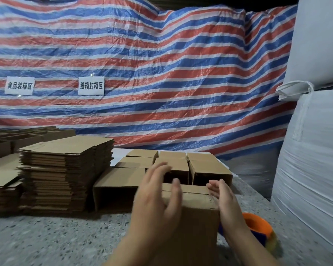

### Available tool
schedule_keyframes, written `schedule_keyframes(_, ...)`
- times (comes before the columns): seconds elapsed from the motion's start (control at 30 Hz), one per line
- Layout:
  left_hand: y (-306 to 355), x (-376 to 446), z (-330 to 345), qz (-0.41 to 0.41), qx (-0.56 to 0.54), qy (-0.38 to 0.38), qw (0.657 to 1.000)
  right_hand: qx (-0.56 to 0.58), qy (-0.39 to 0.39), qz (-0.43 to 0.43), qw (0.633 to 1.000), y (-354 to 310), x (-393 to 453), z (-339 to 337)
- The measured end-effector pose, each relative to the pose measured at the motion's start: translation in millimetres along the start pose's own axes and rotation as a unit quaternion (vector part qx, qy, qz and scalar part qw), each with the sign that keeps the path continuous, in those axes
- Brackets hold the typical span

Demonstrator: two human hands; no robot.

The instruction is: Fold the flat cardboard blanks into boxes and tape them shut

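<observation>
A folded brown cardboard box (196, 208) stands on the speckled table (56, 237) right in front of me. My left hand (158, 196) lies against its left side with straight, spread fingers, blurred by motion. My right hand (225, 200) lies flat along the box's right edge, fingers straight. Behind the box stand several folded boxes (173, 166) in rows, some with open fronts. A tall stack of flat cardboard blanks (65, 169) sits to the left.
An orange tape dispenser (258, 227) lies on the table just right of my right wrist. Large white sacks (311, 150) fill the right side. A striped tarp (142, 73) with two paper signs hangs behind. More flat blanks (2, 179) lie at far left.
</observation>
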State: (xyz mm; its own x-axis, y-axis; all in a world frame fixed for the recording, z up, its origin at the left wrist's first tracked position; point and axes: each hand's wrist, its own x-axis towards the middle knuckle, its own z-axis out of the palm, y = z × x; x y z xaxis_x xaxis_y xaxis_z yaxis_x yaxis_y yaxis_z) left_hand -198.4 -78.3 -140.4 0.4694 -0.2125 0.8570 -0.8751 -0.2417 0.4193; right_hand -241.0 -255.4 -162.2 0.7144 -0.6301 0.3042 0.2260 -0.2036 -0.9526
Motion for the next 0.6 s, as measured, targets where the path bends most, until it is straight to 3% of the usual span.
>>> schedule_keyframes(0.1,-24,-13,-21,-0.111,0.005,0.026,0.993,-0.027,0.008,-0.038,0.999,8,-14,-6)
schedule_keyframes(0.2,-45,-28,-30,-0.228,-0.091,-0.073,0.967,-0.052,-0.054,-0.042,0.996,22,-33,-5)
schedule_keyframes(0.33,-55,-45,-28,-0.273,-0.229,-0.144,0.923,-0.077,-0.081,-0.073,0.991,34,-48,2)
schedule_keyframes(0.5,-61,-38,-25,-0.285,-0.248,-0.093,0.921,-0.08,-0.062,-0.06,0.993,23,-47,0)
schedule_keyframes(0.6,-64,-12,-21,-0.278,-0.154,-0.017,0.948,-0.158,-0.044,-0.039,0.986,-1,-25,2)
